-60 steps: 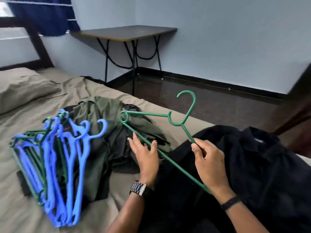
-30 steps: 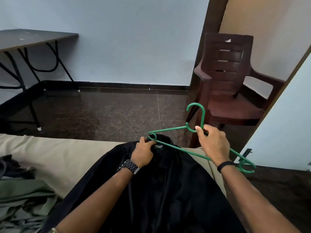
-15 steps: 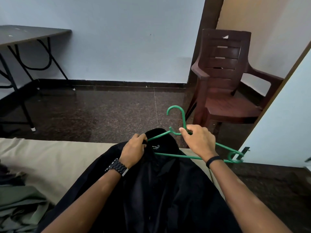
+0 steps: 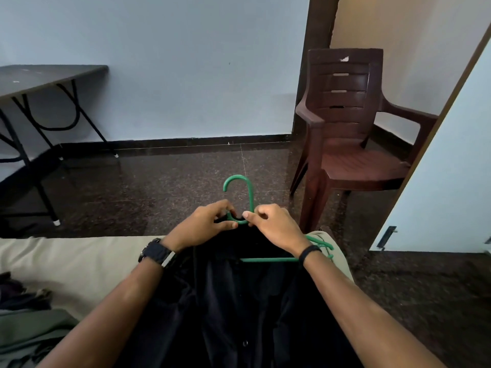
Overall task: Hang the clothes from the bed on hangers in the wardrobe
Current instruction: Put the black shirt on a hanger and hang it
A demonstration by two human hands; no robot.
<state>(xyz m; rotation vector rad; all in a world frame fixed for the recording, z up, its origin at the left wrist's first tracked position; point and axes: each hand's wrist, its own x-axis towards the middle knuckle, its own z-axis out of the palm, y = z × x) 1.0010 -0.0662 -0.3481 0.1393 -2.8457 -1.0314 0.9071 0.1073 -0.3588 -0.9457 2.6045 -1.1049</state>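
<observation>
Beige-sheeted bed (image 4: 66, 258) under black shirt (image 4: 239, 301) (olive garment (image 4: 29, 330) at left)

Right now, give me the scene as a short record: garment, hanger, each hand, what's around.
garment: black shirt lying on the bed, collar toward the floor edge
hanger: green plastic hanger, hook upright above the collar, left shoulder inside the shirt, right end sticking out
left hand: left hand pinches the collar at the hanger neck
right hand: right hand pinches the hanger neck beside it
bed, other: olive clothes at the lower left
room: brown plastic chair to the right, folding table to the left
wardrobe: not in view
</observation>
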